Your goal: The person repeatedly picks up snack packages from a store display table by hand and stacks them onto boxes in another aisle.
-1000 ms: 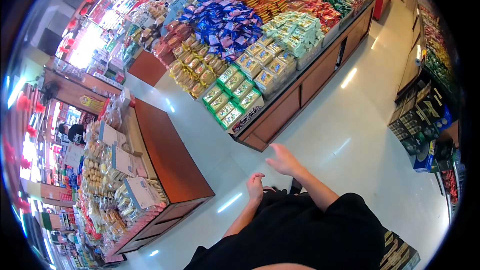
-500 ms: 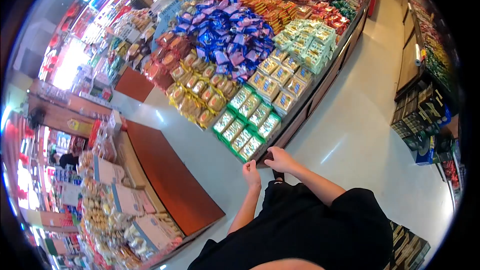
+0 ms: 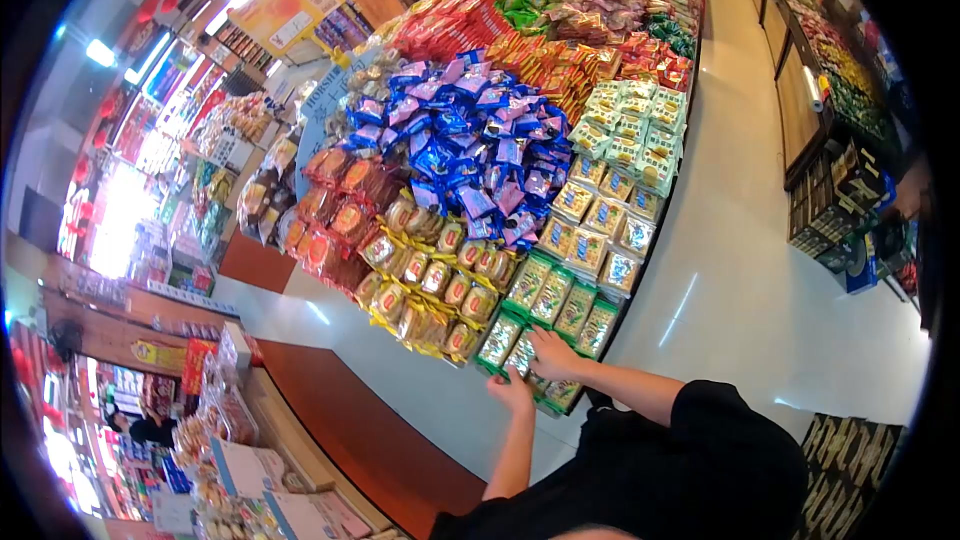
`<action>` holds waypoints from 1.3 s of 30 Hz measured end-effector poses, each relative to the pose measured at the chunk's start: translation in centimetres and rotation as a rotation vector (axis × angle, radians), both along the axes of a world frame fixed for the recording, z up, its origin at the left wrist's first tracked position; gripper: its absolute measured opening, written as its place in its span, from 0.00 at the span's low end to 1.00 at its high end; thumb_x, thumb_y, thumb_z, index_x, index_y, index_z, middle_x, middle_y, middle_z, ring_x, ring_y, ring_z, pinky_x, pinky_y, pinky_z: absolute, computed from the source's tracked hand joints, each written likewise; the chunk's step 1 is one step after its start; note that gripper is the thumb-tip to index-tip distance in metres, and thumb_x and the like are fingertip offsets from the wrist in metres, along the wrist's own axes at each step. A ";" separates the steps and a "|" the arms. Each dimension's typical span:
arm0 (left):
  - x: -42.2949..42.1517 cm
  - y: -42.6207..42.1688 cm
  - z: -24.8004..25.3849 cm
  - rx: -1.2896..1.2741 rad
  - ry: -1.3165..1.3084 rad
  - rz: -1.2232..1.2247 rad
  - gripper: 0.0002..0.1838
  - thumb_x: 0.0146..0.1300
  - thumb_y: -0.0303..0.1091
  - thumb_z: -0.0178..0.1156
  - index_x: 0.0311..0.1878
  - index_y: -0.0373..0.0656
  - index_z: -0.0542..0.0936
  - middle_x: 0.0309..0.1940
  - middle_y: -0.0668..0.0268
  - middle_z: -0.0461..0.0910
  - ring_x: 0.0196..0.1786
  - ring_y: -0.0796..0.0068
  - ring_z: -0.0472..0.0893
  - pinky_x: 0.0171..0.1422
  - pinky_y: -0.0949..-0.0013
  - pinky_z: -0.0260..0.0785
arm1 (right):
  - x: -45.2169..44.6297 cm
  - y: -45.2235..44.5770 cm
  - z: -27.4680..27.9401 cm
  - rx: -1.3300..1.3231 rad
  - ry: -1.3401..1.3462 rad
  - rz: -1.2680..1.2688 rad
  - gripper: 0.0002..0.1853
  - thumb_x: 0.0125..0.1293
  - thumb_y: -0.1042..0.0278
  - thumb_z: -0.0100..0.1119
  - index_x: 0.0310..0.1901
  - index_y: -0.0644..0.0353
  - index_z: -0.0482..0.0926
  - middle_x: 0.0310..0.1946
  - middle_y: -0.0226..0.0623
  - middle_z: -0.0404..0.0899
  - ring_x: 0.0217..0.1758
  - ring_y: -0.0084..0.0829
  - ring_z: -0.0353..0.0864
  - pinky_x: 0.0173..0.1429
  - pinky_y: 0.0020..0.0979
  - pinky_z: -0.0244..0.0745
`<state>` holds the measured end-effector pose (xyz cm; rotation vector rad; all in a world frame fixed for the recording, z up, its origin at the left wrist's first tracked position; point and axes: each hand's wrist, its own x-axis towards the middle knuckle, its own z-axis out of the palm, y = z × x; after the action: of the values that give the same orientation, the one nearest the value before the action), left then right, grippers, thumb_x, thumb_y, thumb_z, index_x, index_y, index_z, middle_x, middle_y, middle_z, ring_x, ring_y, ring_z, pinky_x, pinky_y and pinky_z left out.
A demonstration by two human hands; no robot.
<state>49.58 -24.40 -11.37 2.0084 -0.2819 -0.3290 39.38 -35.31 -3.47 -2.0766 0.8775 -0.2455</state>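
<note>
My right hand (image 3: 555,355) is over the green-edged packs (image 3: 551,296) at the near corner of a large display, thumb and fingers apart, the fingertips on or just above the wrappers. My left hand (image 3: 513,393) is at the near edge of the same packs, its thumb apart from the fingers and nothing visible in its grasp. Yellow-edged packs (image 3: 435,275) lie to the left. Clear-wrapped packs (image 3: 605,215) are beyond on the right, and a heap of blue and pink packets (image 3: 470,150) fills the middle.
A brown-topped counter (image 3: 350,430) with bagged goods and signs stands at lower left. Shelving (image 3: 800,110) and dark boxes (image 3: 835,195) line the right side. More patterned boxes (image 3: 850,460) are at lower right. A person in dark clothing (image 3: 152,428) is far left.
The display is now closer and beneath my hands. Both hands have come over its near corner packs, my right one reaching farther in. The view has turned and shifted toward the display.
</note>
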 end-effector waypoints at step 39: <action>-59.2 10.1 9.3 -0.268 0.365 -1.835 0.16 0.72 0.34 0.51 0.56 0.32 0.68 0.41 0.63 0.72 0.43 0.77 0.71 0.50 0.71 0.66 | -60.5 32.7 3.6 -0.351 -0.600 -2.024 0.26 0.49 0.70 0.73 0.51 0.65 0.78 0.38 0.39 0.82 0.36 0.26 0.80 0.43 0.27 0.78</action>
<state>-9.64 -14.28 -2.07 0.8370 -1.7490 -1.5978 -21.09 -2.56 0.10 -0.4288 2.1974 -1.9428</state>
